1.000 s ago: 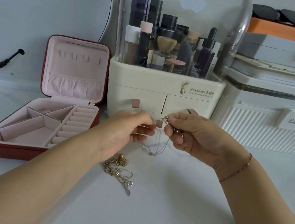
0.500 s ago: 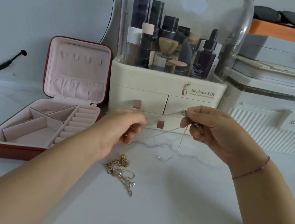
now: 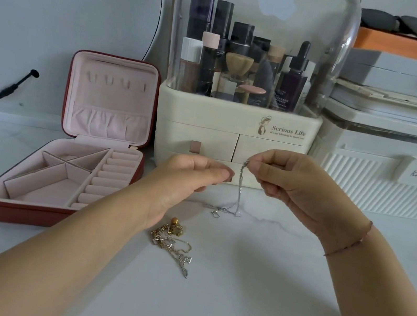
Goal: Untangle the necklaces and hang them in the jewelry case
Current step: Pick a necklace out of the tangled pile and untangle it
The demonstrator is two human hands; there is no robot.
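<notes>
Now the right hand (image 3: 293, 188) pinches the silver necklace (image 3: 239, 190), which trails onto the table (image 3: 233, 300); the left hand's (image 3: 184, 178) grip is unclear.

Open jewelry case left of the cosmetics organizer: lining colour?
Pale pink lining; red outer shell. Head view.

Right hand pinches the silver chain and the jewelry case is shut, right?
Not shut: the head view shows the jewelry case open, lid upright. The right hand does pinch the silver chain.
</notes>
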